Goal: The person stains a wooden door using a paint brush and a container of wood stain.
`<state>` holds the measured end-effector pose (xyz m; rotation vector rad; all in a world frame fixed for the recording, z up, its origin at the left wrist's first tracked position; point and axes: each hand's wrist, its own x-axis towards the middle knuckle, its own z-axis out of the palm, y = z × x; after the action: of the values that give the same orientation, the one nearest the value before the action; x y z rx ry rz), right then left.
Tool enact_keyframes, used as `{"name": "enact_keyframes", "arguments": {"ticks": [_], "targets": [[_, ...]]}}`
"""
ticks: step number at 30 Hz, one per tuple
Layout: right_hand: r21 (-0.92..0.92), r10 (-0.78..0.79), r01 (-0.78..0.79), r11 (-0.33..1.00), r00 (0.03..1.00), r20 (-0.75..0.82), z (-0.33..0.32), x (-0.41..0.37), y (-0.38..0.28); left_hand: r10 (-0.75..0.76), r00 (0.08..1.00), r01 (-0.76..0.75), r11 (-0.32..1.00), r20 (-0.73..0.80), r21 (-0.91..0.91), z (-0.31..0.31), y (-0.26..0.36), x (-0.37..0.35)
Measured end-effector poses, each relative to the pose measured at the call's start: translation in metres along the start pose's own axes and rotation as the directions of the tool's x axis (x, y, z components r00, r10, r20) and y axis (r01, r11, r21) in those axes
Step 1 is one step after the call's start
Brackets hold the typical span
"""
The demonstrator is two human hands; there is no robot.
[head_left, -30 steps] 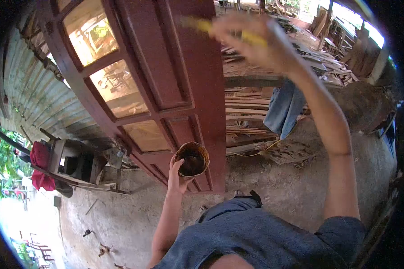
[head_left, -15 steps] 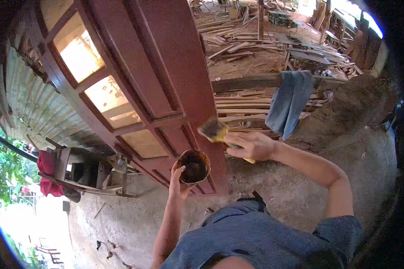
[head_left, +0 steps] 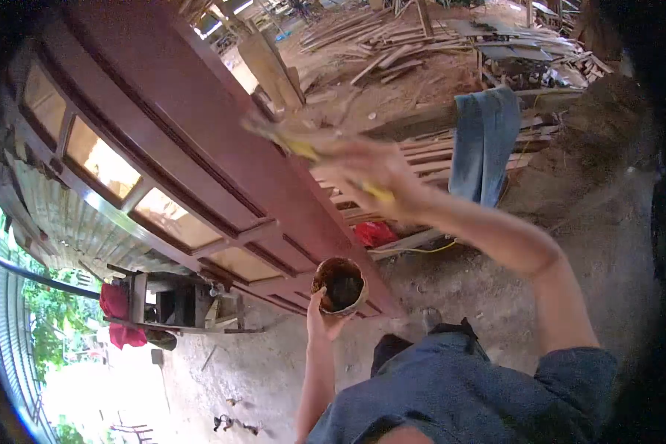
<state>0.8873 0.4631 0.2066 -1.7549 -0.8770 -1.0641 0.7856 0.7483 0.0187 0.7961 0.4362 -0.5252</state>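
A brush with yellow parts [head_left: 300, 145] is held in the right hand [head_left: 377, 174]; the grip is closed around its handle, although both are blurred, and a yellow handle end is shown below the palm. The bristles are pointed away from the body, over the right edge of a reddish-brown door [head_left: 263, 185]; whether the door is touched by them cannot be told.

A round pot [head_left: 340, 286] is supported in the left hand [head_left: 325, 318], its grip spread about the pot's side, with the thumb laid at the rim. The pot's mouth is turned upward, and a dark, brown-stained inside is revealed. It is held in front of the door's lower end, above the concrete floor [head_left: 496, 303].

The door is marked by framed panels, and pale amber panes [head_left: 177, 217] are set in a row along its left side. Beyond its left edge, a corrugated sheet [head_left: 59, 237] and a wooden frame [head_left: 181, 303] draped with red cloth [head_left: 122, 314] are seen. Beyond its right edge, a red object [head_left: 375, 234] is placed low, near stacked planks [head_left: 433, 157]. A blue cloth [head_left: 485, 144] is hung beside them. Farther off, loose timber [head_left: 392, 55] is scattered.
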Motion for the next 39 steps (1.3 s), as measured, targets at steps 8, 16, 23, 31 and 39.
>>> {"name": "enact_keyframes", "arguments": {"ticks": [8,16,23,31,39], "targets": [[-0.019,0.366,-0.374,0.927,0.895,0.254,0.001,-0.150,-0.043,0.001,0.997,-0.009,0.994,0.081,0.104,0.007,0.004,-0.014],[0.118,0.176,-0.154,0.981,0.961,-0.213,0.011,0.010,-0.020,0.045,0.998,-0.045,0.999,-0.053,0.001,-0.003,0.000,-0.038],[-0.048,0.240,-0.245,0.968,0.967,-0.089,0.031,-0.091,-0.028,0.144,0.986,-0.142,0.989,-0.089,0.032,-0.016,-0.029,-0.049],[-0.036,0.477,-0.480,0.877,0.859,0.185,0.004,-0.060,-0.028,0.095,0.994,-0.096,0.995,0.044,0.025,-0.012,-0.040,-0.040],[0.012,0.033,-0.032,0.999,0.998,-0.052,-0.063,0.195,0.002,0.240,0.948,-0.247,0.969,-0.211,-0.011,0.064,-0.045,-0.044]]}}
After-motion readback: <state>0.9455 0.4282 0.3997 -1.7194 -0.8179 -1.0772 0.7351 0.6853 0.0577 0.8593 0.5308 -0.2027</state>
